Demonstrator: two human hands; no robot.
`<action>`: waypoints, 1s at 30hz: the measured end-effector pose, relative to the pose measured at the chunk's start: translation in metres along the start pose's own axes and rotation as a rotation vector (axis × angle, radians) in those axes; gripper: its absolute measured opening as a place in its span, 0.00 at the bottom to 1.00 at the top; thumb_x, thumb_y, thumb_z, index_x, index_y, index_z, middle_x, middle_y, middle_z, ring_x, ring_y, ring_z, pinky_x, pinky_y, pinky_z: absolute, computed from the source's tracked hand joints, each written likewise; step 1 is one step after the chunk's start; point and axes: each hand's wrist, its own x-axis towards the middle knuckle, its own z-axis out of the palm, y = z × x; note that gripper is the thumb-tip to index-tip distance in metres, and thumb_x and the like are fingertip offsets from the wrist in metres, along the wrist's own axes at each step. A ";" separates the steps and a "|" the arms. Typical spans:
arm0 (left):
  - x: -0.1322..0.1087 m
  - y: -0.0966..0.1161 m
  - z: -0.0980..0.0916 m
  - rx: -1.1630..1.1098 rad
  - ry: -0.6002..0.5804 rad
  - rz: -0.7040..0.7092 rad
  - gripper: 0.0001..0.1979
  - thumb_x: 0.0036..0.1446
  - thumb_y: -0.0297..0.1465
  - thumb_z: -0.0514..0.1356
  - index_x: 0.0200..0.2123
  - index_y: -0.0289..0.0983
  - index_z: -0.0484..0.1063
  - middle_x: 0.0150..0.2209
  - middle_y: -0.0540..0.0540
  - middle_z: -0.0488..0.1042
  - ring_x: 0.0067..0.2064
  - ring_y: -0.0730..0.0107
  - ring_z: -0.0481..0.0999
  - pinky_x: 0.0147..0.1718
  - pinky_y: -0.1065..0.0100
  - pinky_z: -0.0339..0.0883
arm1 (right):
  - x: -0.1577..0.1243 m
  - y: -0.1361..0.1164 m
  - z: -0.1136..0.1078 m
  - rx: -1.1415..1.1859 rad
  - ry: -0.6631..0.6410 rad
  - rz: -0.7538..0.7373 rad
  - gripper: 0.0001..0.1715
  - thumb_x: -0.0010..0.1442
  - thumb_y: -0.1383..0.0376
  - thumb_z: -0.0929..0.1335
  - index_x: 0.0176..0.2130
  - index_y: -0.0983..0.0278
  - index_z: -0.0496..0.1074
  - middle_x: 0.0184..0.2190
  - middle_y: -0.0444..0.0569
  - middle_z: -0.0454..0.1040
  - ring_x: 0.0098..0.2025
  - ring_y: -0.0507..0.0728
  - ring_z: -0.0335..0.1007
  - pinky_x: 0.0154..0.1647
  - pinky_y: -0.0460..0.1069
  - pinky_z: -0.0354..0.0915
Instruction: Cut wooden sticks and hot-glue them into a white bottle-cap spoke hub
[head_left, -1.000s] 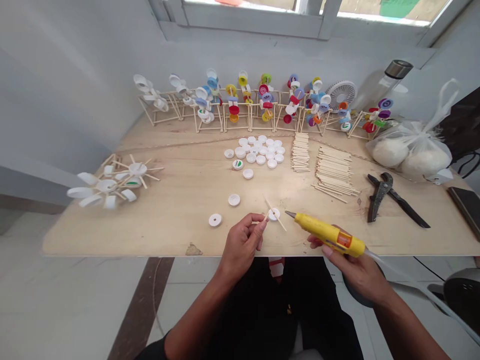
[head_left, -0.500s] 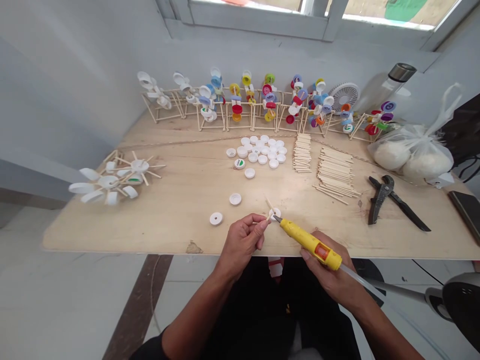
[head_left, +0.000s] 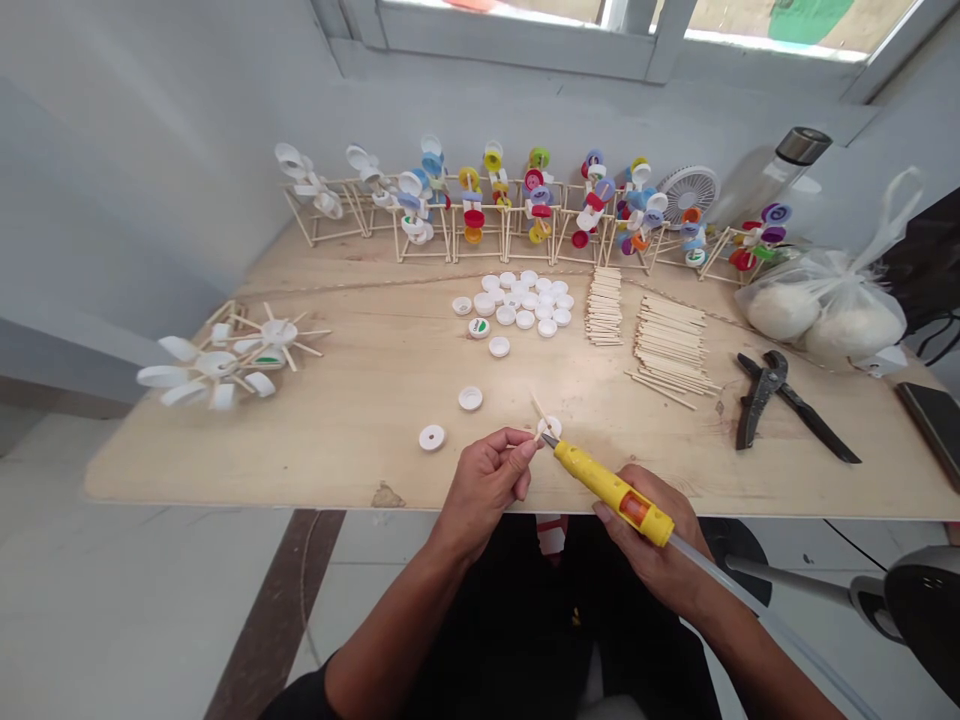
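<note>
Head view: glue gun (head_left: 611, 495) at cap (head_left: 550, 427), pliers (head_left: 769, 400) beyond

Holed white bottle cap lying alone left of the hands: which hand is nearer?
Left. The left hand is just right of the white bottle cap, not touching it; the right hand is much farther right.

Here's the left hand (head_left: 484, 495) pinching a wooden stick (head_left: 538, 406) by a white bottle cap (head_left: 549, 428), right hand (head_left: 645, 540) aiming a yellow hot glue gun (head_left: 604, 490) at the cap, tip just beside it, over the plywood worktop (head_left: 337, 430)
</note>
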 end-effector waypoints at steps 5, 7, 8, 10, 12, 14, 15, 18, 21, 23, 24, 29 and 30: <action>-0.001 0.000 0.000 -0.007 0.000 -0.014 0.18 0.49 0.44 0.61 0.34 0.35 0.68 0.13 0.58 0.60 0.16 0.83 0.49 0.16 0.75 0.39 | 0.000 0.001 0.001 -0.008 0.009 -0.010 0.11 0.61 0.59 0.62 0.28 0.60 0.60 0.23 0.42 0.65 0.24 0.51 0.62 0.24 0.46 0.57; -0.001 0.000 0.000 -0.007 0.002 -0.019 0.18 0.49 0.45 0.61 0.34 0.35 0.69 0.13 0.57 0.60 0.16 0.83 0.49 0.16 0.75 0.39 | 0.000 0.001 0.001 -0.011 0.018 -0.013 0.11 0.61 0.59 0.62 0.28 0.60 0.60 0.23 0.43 0.66 0.24 0.51 0.62 0.24 0.46 0.57; -0.001 0.000 0.000 -0.008 0.003 -0.019 0.18 0.49 0.45 0.61 0.33 0.35 0.69 0.13 0.57 0.60 0.16 0.83 0.49 0.16 0.75 0.39 | 0.001 0.001 0.001 -0.013 0.022 -0.011 0.11 0.61 0.59 0.62 0.28 0.60 0.60 0.23 0.43 0.66 0.24 0.51 0.61 0.24 0.46 0.57; -0.001 0.001 0.000 -0.011 0.005 -0.015 0.18 0.48 0.45 0.61 0.33 0.35 0.69 0.13 0.57 0.60 0.16 0.83 0.49 0.16 0.75 0.39 | 0.000 0.001 0.002 -0.023 0.025 -0.010 0.11 0.61 0.59 0.62 0.28 0.60 0.60 0.23 0.43 0.65 0.23 0.51 0.61 0.23 0.46 0.56; -0.001 0.001 0.001 -0.015 0.005 -0.015 0.18 0.48 0.45 0.62 0.32 0.35 0.69 0.13 0.57 0.60 0.16 0.83 0.49 0.16 0.75 0.39 | 0.000 0.002 0.002 -0.034 0.016 -0.009 0.12 0.61 0.58 0.62 0.28 0.60 0.60 0.22 0.42 0.65 0.23 0.51 0.61 0.23 0.46 0.56; -0.001 0.001 0.001 -0.020 0.006 -0.015 0.18 0.48 0.45 0.62 0.32 0.35 0.68 0.13 0.58 0.60 0.16 0.83 0.49 0.16 0.75 0.39 | 0.000 0.002 0.003 -0.042 0.008 -0.008 0.12 0.61 0.58 0.62 0.28 0.60 0.60 0.22 0.42 0.65 0.23 0.51 0.61 0.23 0.46 0.57; -0.001 0.001 0.001 -0.022 0.005 -0.016 0.18 0.48 0.44 0.62 0.32 0.35 0.68 0.13 0.58 0.60 0.16 0.83 0.49 0.16 0.75 0.39 | 0.000 0.002 0.003 -0.046 0.006 -0.006 0.12 0.61 0.58 0.62 0.28 0.60 0.60 0.23 0.42 0.66 0.23 0.51 0.62 0.23 0.46 0.57; -0.001 0.001 0.001 -0.020 0.005 -0.019 0.18 0.48 0.44 0.62 0.32 0.35 0.68 0.13 0.58 0.60 0.16 0.83 0.49 0.16 0.76 0.39 | 0.000 0.001 0.003 -0.053 0.004 0.004 0.12 0.61 0.58 0.62 0.28 0.61 0.60 0.23 0.43 0.66 0.23 0.52 0.62 0.23 0.46 0.57; -0.001 0.001 0.000 -0.012 0.008 -0.014 0.18 0.48 0.45 0.62 0.32 0.35 0.68 0.13 0.57 0.60 0.16 0.82 0.49 0.16 0.75 0.39 | 0.000 0.001 0.003 -0.049 -0.002 -0.001 0.11 0.60 0.59 0.63 0.28 0.61 0.61 0.23 0.43 0.66 0.23 0.51 0.62 0.23 0.46 0.57; -0.002 0.002 0.000 -0.007 0.010 -0.015 0.19 0.47 0.46 0.62 0.32 0.35 0.68 0.13 0.57 0.60 0.16 0.82 0.49 0.16 0.75 0.39 | 0.000 0.001 0.003 -0.044 0.005 0.001 0.11 0.60 0.59 0.63 0.28 0.61 0.61 0.23 0.43 0.66 0.24 0.51 0.63 0.24 0.46 0.57; -0.002 0.002 0.000 -0.004 0.010 -0.020 0.19 0.47 0.46 0.62 0.32 0.35 0.69 0.13 0.57 0.60 0.16 0.82 0.49 0.16 0.75 0.39 | 0.001 0.002 0.003 -0.042 0.015 0.008 0.11 0.60 0.59 0.63 0.28 0.61 0.61 0.23 0.43 0.66 0.24 0.51 0.63 0.24 0.46 0.57; -0.002 0.003 0.000 -0.001 0.014 -0.019 0.19 0.47 0.45 0.62 0.31 0.35 0.69 0.13 0.57 0.60 0.16 0.82 0.50 0.16 0.75 0.40 | 0.003 0.005 0.000 -0.022 0.066 0.041 0.12 0.61 0.59 0.62 0.28 0.60 0.60 0.22 0.42 0.64 0.23 0.51 0.61 0.23 0.46 0.57; -0.002 0.003 0.000 -0.001 0.014 -0.015 0.18 0.47 0.45 0.62 0.31 0.35 0.69 0.13 0.57 0.60 0.17 0.82 0.51 0.16 0.75 0.40 | 0.003 0.004 -0.001 -0.018 0.068 0.048 0.12 0.61 0.59 0.62 0.28 0.60 0.60 0.22 0.42 0.64 0.23 0.51 0.60 0.23 0.46 0.57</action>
